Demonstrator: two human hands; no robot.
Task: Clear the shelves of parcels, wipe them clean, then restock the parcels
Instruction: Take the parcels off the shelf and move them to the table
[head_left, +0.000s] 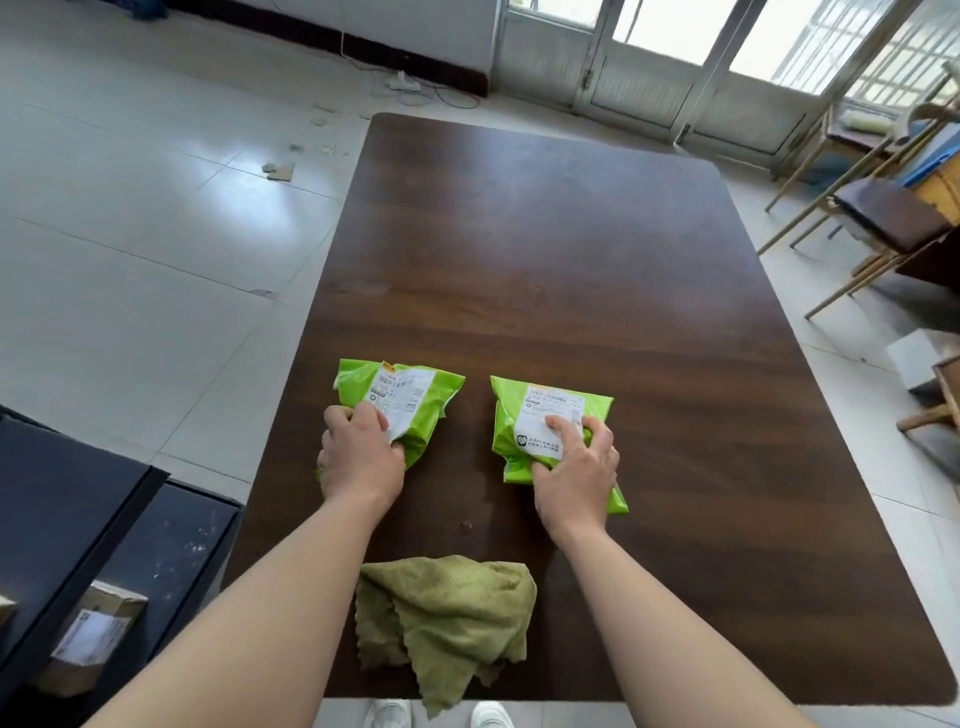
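Head view: hands, left (361, 460) and right (576, 473), in tight pinch on crinkly green plastic parcels (434, 410) (511, 421); rumpled olive cloth (452, 608).

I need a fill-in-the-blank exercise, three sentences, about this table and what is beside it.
The left hand grips the left parcel, the right hand the right parcel; both are ____ in colour.
The wooden table bears ____ parcels and one crumpled cloth.
The cardboard box in the dark shelf is at the person's ____.
Missing words: green; two; left.
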